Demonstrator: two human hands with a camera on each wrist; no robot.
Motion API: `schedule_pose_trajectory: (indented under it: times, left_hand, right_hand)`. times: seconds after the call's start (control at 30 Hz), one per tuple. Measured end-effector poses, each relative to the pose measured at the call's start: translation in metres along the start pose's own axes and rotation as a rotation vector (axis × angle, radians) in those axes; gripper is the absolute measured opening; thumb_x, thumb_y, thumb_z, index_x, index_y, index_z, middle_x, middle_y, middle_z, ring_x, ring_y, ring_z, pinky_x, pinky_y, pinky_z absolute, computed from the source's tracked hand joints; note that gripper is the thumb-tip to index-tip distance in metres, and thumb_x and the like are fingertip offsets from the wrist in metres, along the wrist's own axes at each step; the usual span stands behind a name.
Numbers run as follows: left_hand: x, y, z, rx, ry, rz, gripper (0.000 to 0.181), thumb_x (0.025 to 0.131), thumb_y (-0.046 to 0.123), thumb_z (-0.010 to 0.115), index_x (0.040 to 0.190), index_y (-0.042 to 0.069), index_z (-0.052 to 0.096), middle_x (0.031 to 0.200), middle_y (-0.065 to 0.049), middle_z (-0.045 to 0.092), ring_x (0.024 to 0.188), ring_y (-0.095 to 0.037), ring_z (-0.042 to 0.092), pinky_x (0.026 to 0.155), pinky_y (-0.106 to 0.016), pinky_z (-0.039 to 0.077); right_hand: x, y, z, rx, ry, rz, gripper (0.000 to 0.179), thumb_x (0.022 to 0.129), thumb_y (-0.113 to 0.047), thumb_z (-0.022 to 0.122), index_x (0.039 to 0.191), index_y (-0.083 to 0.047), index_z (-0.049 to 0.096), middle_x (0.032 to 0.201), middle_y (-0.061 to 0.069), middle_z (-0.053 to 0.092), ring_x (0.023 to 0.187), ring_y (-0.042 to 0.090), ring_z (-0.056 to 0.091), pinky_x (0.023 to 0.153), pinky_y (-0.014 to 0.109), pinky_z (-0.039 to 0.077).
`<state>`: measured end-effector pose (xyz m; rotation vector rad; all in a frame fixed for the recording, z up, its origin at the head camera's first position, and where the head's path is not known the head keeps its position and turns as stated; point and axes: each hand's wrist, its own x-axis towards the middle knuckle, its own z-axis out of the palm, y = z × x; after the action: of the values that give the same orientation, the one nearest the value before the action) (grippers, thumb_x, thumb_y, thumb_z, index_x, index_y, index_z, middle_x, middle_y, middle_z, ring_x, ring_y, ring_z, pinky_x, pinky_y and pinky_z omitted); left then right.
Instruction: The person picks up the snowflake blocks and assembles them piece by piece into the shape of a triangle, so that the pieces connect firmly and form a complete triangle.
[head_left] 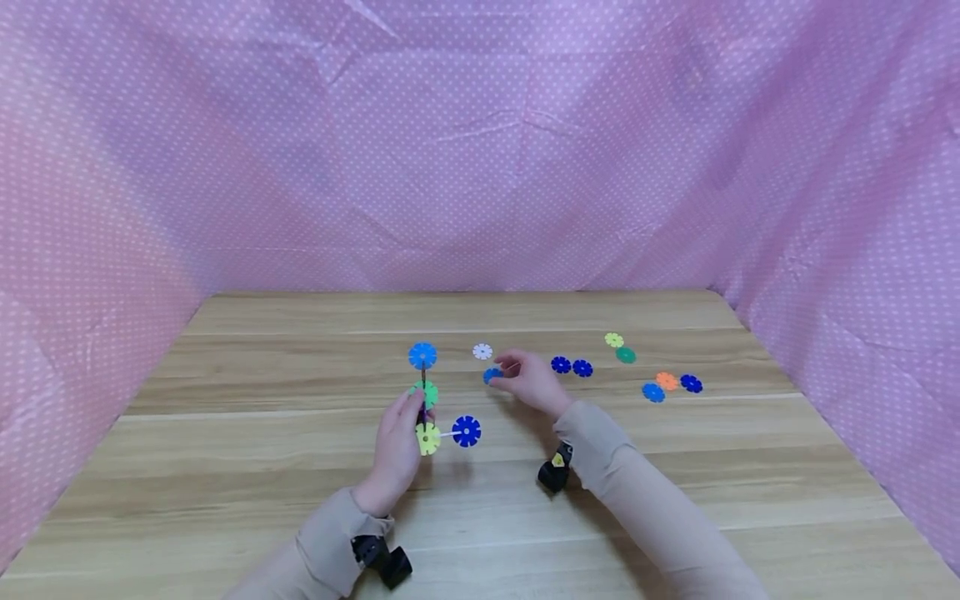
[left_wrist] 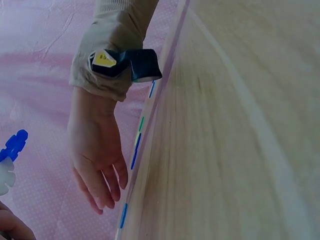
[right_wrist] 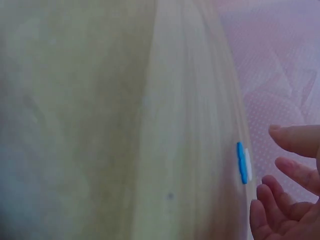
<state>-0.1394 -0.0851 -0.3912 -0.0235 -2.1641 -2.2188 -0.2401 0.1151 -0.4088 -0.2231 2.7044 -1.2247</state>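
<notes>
My left hand (head_left: 397, 450) grips a joined chain of notched plastic discs above the table. In it are a light blue disc (head_left: 422, 356) at the far end, a green disc (head_left: 428, 395), a yellow disc (head_left: 427, 439) and, off to the right, a dark blue disc (head_left: 467, 431). Darker discs and a white one, seen edge-on, link them. My right hand (head_left: 531, 383) reaches over a loose blue disc (head_left: 491, 376), thumb and fingers spread apart. In the right wrist view those fingers (right_wrist: 295, 140) stand apart from the blue disc (right_wrist: 242, 162), which lies flat.
A white disc (head_left: 482, 352) lies just beyond the loose blue one. Right of my right hand are two dark blue discs (head_left: 572, 367). Farther right lie a yellow-green disc (head_left: 614, 340), a green disc (head_left: 626, 355) and an orange disc (head_left: 666, 381) between blue ones. Pink dotted cloth (head_left: 480, 167) surrounds the wooden table.
</notes>
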Motion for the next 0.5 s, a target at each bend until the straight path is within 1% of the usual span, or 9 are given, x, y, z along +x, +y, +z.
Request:
schedule_pose_trajectory:
  times: [0.13, 0.2, 0.3, 0.4, 0.5]
  left_hand:
    - [0.001, -0.002, 0.0, 0.0, -0.006, 0.008, 0.033, 0.104, 0.018, 0.029, 0.084, 0.002, 0.05, 0.073, -0.002, 0.046, 0.054, -0.006, 0.043, 0.049, -0.019, 0.04]
    - [0.001, -0.003, 0.0, 0.002, -0.01, 0.003, 0.033, 0.104, 0.019, 0.028, 0.084, 0.002, 0.05, 0.073, -0.002, 0.046, 0.054, -0.006, 0.043, 0.049, -0.019, 0.04]
    - [0.002, -0.004, -0.001, -0.004, -0.012, -0.002, 0.033, 0.104, 0.019, 0.028, 0.085, 0.003, 0.049, 0.073, -0.003, 0.045, 0.053, -0.006, 0.043, 0.048, -0.018, 0.04]
    - [0.002, -0.003, -0.001, -0.007, -0.015, 0.003, 0.033, 0.104, 0.019, 0.027, 0.084, 0.003, 0.049, 0.072, -0.003, 0.045, 0.053, -0.006, 0.042, 0.048, -0.018, 0.04]
    - [0.001, -0.003, -0.002, -0.005, -0.02, 0.006, 0.034, 0.104, 0.02, 0.027, 0.084, 0.003, 0.049, 0.072, -0.002, 0.045, 0.053, -0.006, 0.042, 0.048, -0.018, 0.04]
  right_hand:
    - [0.004, 0.0, 0.004, -0.024, -0.014, 0.029, 0.042, 0.08, -0.019, 0.076, 0.119, -0.009, 0.061, 0.111, 0.009, 0.063, 0.1, 0.023, 0.059, 0.086, 0.036, 0.05]
    - [0.006, -0.001, 0.006, -0.037, -0.033, 0.029, 0.045, 0.08, -0.019, 0.076, 0.12, -0.008, 0.06, 0.113, 0.01, 0.062, 0.1, 0.023, 0.058, 0.088, 0.037, 0.05]
    - [0.008, -0.003, 0.007, -0.066, -0.068, 0.02, 0.043, 0.081, -0.02, 0.075, 0.12, -0.007, 0.061, 0.113, 0.011, 0.062, 0.1, 0.023, 0.059, 0.089, 0.037, 0.05]
    - [0.011, -0.004, 0.007, -0.094, -0.085, 0.01, 0.034, 0.083, -0.019, 0.073, 0.113, -0.007, 0.063, 0.108, 0.01, 0.064, 0.096, 0.022, 0.059, 0.087, 0.036, 0.051]
    - [0.013, -0.004, 0.008, -0.119, -0.081, 0.017, 0.023, 0.083, -0.015, 0.072, 0.104, -0.009, 0.066, 0.1, 0.006, 0.063, 0.091, 0.02, 0.058, 0.085, 0.035, 0.05]
